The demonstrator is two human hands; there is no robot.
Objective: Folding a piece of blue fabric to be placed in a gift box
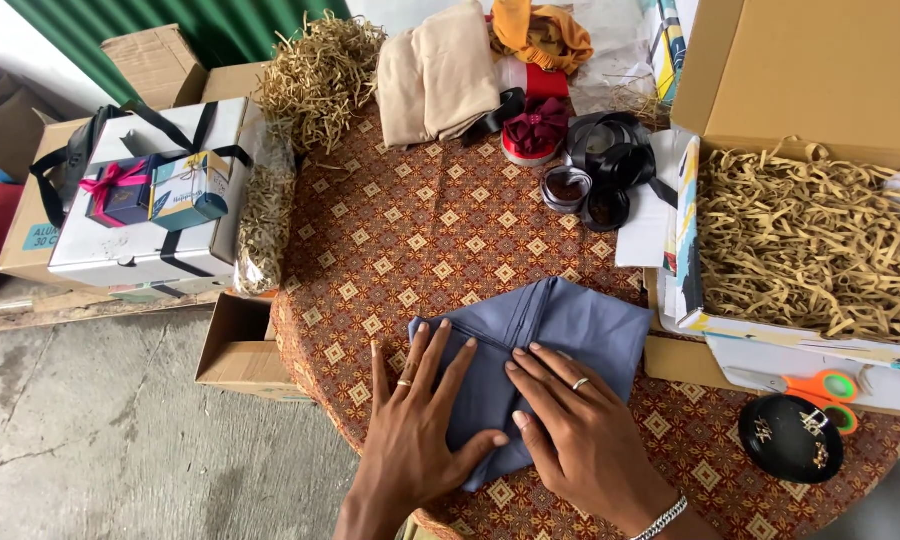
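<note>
Folded blue-grey cloth [550,345] lies near the front edge of the round table [410,240] with the red-and-gold patterned cover, and both of your hands press on it. Your left hand [420,420] lies flat, fingers spread, over the cloth's left half, pinning the layers so they do not slide on the cover. Your right hand [570,420] sits just beside it, fingertips resting along a crease that runs toward the cloth's far corner, as if to hold that fold line sharp. Neither hand grips anything; both are open, palms down, thumbs nearly touching over the cloth's near corner.

Everything else is pushed outward, which leaves you a working patch in the middle. At the right edge an open cardboard box filled with tan shredded paper [810,250] stands with its lid up. In front of it lie orange-handled scissors [820,390] and a small round black dish with little gold pieces [792,437]. Along the far edge sit folded beige cloth [440,75], a mustard-yellow cloth [540,35], coils of black ribbon [610,150] and a dark red bow [535,130]. Off the left edge, a white box tied with black ribbon [140,230] carries a small navy gift box with a pink bow [120,190].
</note>
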